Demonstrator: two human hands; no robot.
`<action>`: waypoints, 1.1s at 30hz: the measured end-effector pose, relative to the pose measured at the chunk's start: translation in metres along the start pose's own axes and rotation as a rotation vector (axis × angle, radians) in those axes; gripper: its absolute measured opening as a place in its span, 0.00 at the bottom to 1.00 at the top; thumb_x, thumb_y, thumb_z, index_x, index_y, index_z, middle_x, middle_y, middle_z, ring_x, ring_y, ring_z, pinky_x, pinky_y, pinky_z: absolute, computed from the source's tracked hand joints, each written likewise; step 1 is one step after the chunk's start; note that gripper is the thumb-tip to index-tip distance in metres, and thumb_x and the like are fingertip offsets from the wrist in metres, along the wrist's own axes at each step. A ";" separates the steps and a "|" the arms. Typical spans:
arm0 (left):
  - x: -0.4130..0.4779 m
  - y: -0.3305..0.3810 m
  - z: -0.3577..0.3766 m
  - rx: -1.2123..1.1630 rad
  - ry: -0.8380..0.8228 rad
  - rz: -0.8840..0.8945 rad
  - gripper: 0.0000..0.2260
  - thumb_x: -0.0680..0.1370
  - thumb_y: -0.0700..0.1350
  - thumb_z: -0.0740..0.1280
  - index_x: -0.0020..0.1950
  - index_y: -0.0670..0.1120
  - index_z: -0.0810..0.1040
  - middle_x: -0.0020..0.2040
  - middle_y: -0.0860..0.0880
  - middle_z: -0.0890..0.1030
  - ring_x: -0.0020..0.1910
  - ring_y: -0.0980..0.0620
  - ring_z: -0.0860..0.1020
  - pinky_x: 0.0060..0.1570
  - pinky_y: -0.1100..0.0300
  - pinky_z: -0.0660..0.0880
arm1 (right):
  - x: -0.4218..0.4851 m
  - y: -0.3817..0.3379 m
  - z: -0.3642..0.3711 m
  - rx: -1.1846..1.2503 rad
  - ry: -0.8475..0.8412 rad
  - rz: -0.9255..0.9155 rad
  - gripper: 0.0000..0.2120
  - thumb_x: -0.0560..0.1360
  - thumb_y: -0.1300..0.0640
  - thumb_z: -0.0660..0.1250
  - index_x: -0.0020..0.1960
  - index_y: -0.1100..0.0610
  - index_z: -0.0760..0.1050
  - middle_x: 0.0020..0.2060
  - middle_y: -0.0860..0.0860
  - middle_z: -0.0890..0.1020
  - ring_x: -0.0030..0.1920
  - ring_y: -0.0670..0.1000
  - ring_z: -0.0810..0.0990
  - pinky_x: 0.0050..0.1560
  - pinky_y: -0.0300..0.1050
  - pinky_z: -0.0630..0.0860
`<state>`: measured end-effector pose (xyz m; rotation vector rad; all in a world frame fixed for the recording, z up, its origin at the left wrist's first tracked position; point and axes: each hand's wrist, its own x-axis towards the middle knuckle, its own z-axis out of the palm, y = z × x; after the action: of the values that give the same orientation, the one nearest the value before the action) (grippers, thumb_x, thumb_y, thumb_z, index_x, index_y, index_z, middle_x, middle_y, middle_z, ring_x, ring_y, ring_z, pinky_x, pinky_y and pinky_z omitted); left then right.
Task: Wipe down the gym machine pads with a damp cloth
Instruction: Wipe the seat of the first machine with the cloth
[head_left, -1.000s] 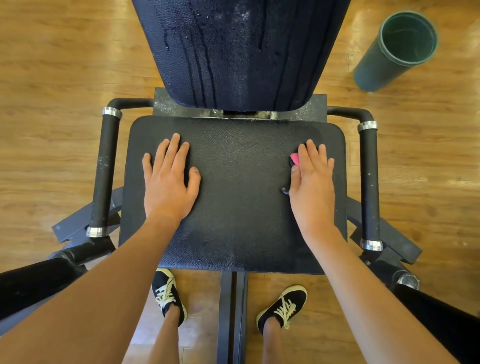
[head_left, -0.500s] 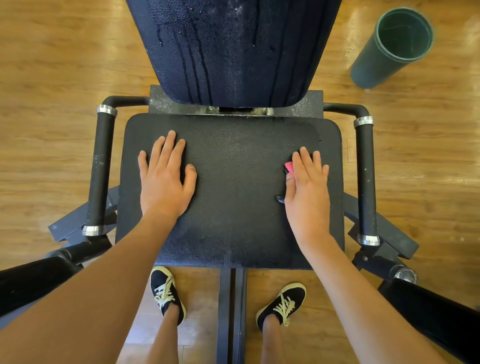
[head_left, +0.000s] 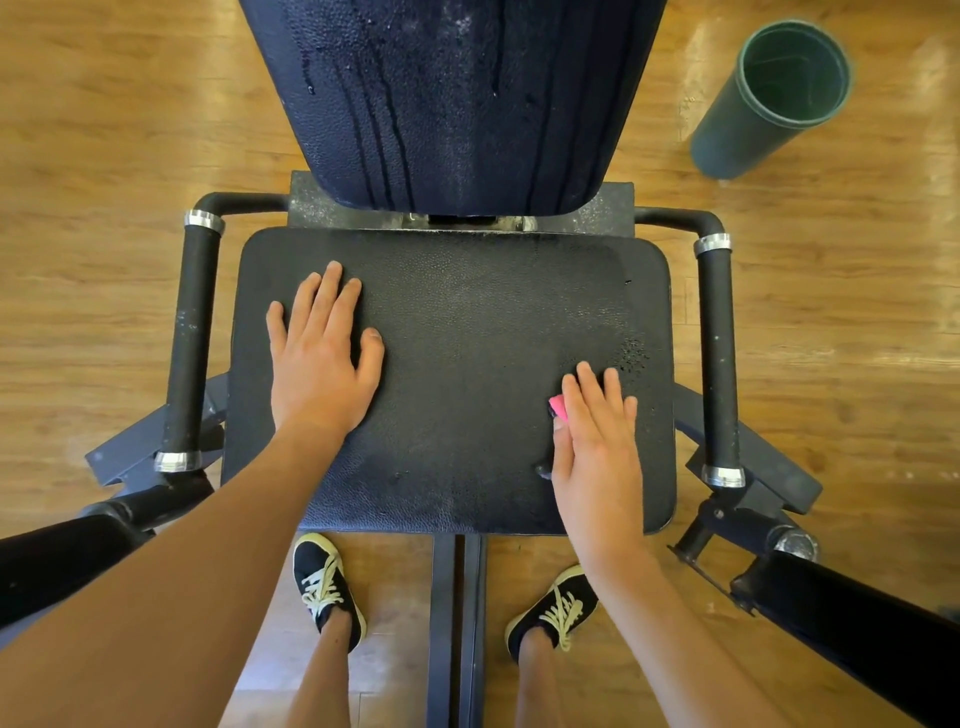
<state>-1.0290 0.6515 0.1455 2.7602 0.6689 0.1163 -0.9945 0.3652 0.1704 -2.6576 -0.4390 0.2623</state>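
Note:
The black seat pad (head_left: 467, 364) of the gym machine lies below me, with the dark back pad (head_left: 452, 104) rising behind it, streaked with wet drip lines. My left hand (head_left: 319, 358) rests flat on the left half of the seat, fingers straight. My right hand (head_left: 597, 447) presses flat on the right half of the seat, over a pink cloth (head_left: 558, 405). Only a small pink corner of the cloth shows beside my forefinger; the rest is hidden under my palm.
Black handle bars run along the left (head_left: 189, 343) and right (head_left: 719, 358) of the seat. A dark green cylindrical bin (head_left: 769, 98) stands on the wooden floor at the upper right. My two feet in black shoes (head_left: 327, 587) stand under the seat's front edge.
My right hand has slid with the cloth down the right side of the seat toward its front edge. My left hand has stayed in place.

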 end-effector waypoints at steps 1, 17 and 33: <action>0.000 0.000 0.000 0.001 -0.001 -0.001 0.24 0.83 0.54 0.54 0.78 0.47 0.66 0.82 0.49 0.60 0.82 0.48 0.55 0.80 0.39 0.48 | 0.007 -0.002 0.000 -0.001 -0.001 -0.002 0.23 0.81 0.65 0.64 0.75 0.64 0.70 0.77 0.59 0.69 0.80 0.63 0.60 0.79 0.60 0.50; -0.001 0.000 0.001 -0.013 0.012 0.000 0.24 0.83 0.54 0.54 0.78 0.47 0.67 0.82 0.49 0.61 0.82 0.48 0.55 0.79 0.39 0.47 | -0.017 0.006 0.004 0.023 0.039 -0.038 0.23 0.81 0.66 0.65 0.76 0.63 0.70 0.77 0.58 0.69 0.80 0.62 0.60 0.79 0.62 0.55; -0.002 0.001 -0.002 -0.018 0.004 -0.001 0.25 0.83 0.54 0.54 0.78 0.46 0.67 0.82 0.48 0.61 0.82 0.48 0.55 0.79 0.40 0.47 | -0.033 0.008 0.011 0.003 0.033 -0.071 0.25 0.80 0.67 0.66 0.76 0.63 0.69 0.78 0.58 0.68 0.80 0.61 0.59 0.79 0.61 0.54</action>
<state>-1.0303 0.6503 0.1477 2.7436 0.6671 0.1273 -1.0260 0.3517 0.1606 -2.6338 -0.5201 0.1964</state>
